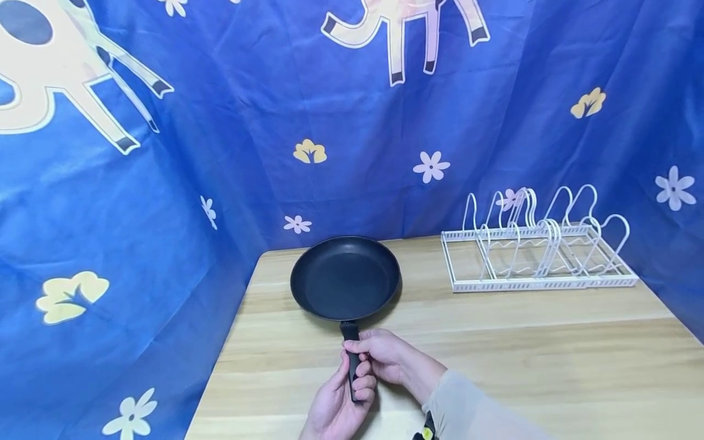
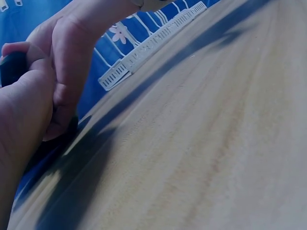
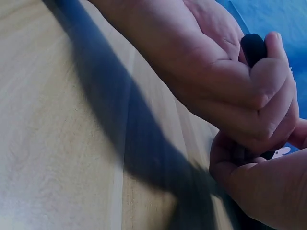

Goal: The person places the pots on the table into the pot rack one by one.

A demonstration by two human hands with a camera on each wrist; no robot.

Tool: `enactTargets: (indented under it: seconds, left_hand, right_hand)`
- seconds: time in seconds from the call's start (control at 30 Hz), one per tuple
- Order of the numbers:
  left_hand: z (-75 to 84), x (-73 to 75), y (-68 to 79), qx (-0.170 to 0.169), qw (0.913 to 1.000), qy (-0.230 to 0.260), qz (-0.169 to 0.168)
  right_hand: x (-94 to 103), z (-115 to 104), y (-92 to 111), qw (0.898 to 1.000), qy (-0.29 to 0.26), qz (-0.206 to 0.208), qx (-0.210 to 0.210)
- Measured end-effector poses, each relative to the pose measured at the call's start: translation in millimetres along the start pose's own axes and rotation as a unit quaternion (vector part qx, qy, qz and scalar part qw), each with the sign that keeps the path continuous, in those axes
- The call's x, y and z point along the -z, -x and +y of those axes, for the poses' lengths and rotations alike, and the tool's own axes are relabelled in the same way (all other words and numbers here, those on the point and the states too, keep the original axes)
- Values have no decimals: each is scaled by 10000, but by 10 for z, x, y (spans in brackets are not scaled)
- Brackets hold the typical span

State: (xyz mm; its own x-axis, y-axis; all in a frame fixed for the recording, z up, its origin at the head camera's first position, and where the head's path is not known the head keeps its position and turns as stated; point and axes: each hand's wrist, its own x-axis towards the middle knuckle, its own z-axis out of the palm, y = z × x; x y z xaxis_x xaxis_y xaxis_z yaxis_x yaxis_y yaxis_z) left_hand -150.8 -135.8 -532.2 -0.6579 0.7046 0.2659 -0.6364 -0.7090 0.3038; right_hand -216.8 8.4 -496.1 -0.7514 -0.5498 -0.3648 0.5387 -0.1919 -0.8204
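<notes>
A black frying pan (image 1: 345, 278) faces up at the far left part of the table, its handle pointing toward me. My left hand (image 1: 342, 397) grips the lower end of the handle, fingers curled round it. Higher up, nearer the pan, my right hand (image 1: 387, 354) pinches the same handle between thumb and fingers. In the left wrist view the handle's dark end (image 2: 13, 67) pokes out of the left hand. The right wrist view has the handle end (image 3: 253, 48) above the left hand's curled fingers, with the right hand (image 3: 268, 187) below, partly hidden.
A white wire rack (image 1: 544, 284) with upright loops stands at the back right of the wooden table (image 1: 522, 348). Blue patterned cloth (image 1: 352, 177) hangs behind the table and along its sides, close to the pan's far rim.
</notes>
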Motion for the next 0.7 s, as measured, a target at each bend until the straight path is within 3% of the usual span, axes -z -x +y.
enactTargets:
  seconds: [0.43,0.7]
  left_hand:
    - [-21,-137,-71,185,9979,-618,-21]
    - [-113,-263,-164,395,9898,-1363,145]
  right_hand:
    - [61,-155,179,9967,492,-504,410]
    - [75,-284,372,9901,1290,47,548]
